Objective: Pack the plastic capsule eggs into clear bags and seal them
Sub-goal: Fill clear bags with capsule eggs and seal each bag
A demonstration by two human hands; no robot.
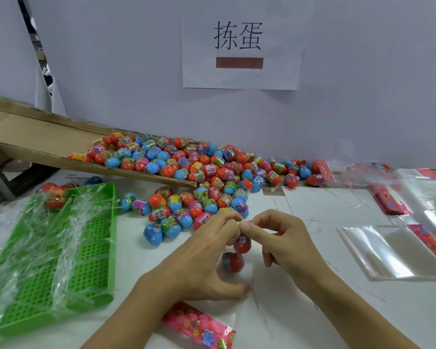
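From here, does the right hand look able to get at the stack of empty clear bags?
Probably yes, once freed. The right hand is pinching the top of the filled bag with the left hand. The empty clear bags lie flat to its right, with bare table between.

Hands (242, 238) hide bag top; eggs (235, 253) inside blurred, count unclear; green tray (86, 273) cut off left.

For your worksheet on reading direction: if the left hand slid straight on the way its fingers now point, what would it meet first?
The left hand points up-right at the right hand; their fingers nearly meet already, so it would likely meet that hand's fingertips first, above the bagged eggs. Depth is uncertain.
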